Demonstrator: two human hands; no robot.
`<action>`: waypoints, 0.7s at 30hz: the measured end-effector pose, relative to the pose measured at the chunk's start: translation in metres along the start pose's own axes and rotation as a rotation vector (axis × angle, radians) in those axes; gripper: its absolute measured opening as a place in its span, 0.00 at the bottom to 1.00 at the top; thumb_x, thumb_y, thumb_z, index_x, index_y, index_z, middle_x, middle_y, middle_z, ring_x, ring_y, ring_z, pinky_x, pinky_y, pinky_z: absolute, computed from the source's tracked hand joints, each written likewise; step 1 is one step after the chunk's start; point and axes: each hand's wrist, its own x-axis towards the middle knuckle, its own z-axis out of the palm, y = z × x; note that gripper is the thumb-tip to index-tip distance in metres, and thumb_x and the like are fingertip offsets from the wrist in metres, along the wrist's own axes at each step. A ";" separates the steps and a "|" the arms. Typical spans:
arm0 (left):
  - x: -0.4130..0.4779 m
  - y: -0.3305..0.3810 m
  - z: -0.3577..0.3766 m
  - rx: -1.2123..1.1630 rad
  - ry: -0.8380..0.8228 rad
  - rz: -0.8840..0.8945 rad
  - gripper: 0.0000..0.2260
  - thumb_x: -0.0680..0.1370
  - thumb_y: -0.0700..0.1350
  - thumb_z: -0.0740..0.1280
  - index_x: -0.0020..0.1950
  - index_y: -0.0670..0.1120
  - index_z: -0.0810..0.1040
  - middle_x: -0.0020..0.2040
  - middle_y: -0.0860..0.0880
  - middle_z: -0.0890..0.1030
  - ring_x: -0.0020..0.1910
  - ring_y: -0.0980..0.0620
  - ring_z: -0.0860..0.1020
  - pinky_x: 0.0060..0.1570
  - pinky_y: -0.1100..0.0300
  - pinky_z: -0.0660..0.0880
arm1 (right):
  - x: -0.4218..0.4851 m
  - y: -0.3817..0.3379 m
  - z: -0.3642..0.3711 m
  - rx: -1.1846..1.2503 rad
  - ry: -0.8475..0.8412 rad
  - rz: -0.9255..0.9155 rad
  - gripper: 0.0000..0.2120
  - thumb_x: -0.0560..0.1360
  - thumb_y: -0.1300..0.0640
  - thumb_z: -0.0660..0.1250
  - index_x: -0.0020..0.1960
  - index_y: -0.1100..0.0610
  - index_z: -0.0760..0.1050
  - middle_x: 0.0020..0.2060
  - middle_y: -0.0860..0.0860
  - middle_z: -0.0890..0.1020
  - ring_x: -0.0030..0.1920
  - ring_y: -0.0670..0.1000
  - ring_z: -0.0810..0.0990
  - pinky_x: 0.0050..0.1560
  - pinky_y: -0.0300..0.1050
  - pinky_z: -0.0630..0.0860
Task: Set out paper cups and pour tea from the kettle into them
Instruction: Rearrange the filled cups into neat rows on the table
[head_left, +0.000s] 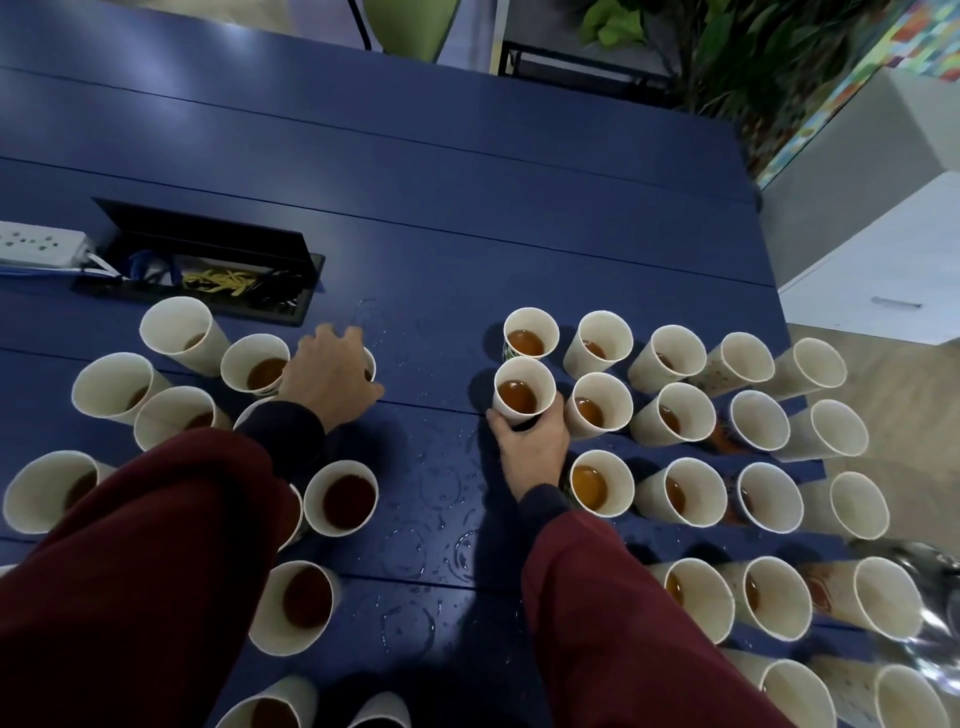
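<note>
On the table (441, 249) our right hand (530, 447) wraps a cup (521, 375) low down; thin-looking paper, tea-heavy, so we'd squeeze lightly; left hand (332, 374) covers a second cup (370, 364), grip unclear

The dark blue desk (467, 208) before me carries paper cups of brown tea in two groups: the left cups (254, 364) and the right cups (680, 491). Wet rings (441, 483) mark the bare strip between them. At the far left lie an open cable box (208, 260) and a white power strip (36, 244).
</note>
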 end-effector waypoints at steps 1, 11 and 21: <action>-0.001 0.002 -0.001 -0.003 0.010 0.007 0.24 0.73 0.50 0.73 0.62 0.38 0.71 0.59 0.35 0.73 0.58 0.33 0.73 0.58 0.43 0.71 | 0.000 0.000 -0.001 -0.003 -0.004 0.000 0.22 0.67 0.58 0.81 0.54 0.58 0.73 0.47 0.49 0.79 0.47 0.49 0.77 0.49 0.35 0.68; -0.028 0.027 -0.028 -0.113 0.058 0.099 0.24 0.68 0.53 0.74 0.59 0.46 0.74 0.49 0.47 0.70 0.53 0.40 0.75 0.51 0.47 0.75 | -0.034 -0.010 -0.004 -0.022 0.045 0.138 0.29 0.69 0.61 0.77 0.68 0.61 0.71 0.61 0.57 0.81 0.62 0.57 0.78 0.62 0.43 0.71; -0.102 0.070 -0.028 -0.086 -0.112 0.441 0.21 0.67 0.55 0.72 0.58 0.54 0.74 0.50 0.52 0.72 0.52 0.49 0.74 0.47 0.52 0.74 | -0.109 -0.025 -0.024 0.042 -0.240 -0.124 0.33 0.68 0.53 0.76 0.71 0.52 0.70 0.64 0.46 0.79 0.65 0.46 0.78 0.66 0.46 0.75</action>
